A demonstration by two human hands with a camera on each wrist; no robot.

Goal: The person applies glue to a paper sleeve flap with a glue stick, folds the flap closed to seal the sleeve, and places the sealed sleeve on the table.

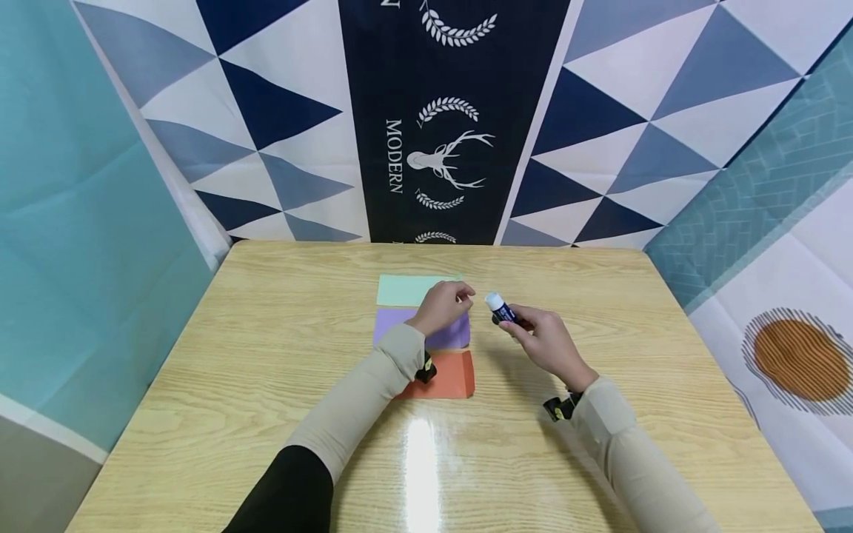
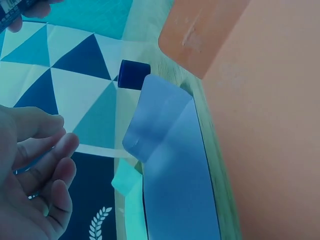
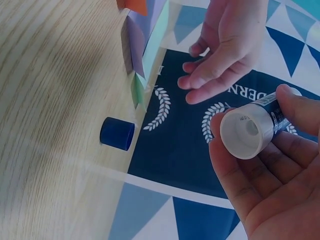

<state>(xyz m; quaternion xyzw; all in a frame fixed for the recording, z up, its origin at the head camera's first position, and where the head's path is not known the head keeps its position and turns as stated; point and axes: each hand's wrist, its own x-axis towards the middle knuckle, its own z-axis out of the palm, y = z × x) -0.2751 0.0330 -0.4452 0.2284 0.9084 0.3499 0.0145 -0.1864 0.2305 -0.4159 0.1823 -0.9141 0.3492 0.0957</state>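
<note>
My right hand (image 1: pixel 546 340) grips a glue stick (image 1: pixel 501 307) between thumb and fingers, above the table. Its white, hollow-looking end (image 3: pixel 245 132) faces the right wrist camera; the barrel is dark blue. To its left, my left hand (image 1: pixel 441 305) hovers over a purple paper (image 1: pixel 453 334), fingers loosely bent and holding nothing. That paper has a raised flap (image 2: pixel 160 117) on its right side, bluish in the left wrist view. A mint green paper (image 1: pixel 406 290) lies behind it and an orange paper (image 1: pixel 446 376) in front, partly hidden by my left wrist.
A dark blue cap (image 3: pixel 117 133) rests on the wooden table (image 1: pixel 266 333), to the right of the papers. Behind the table's back edge hangs a patterned cloth (image 1: pixel 433 89) with triangles and a deer head. Light glares off the tabletop near the front.
</note>
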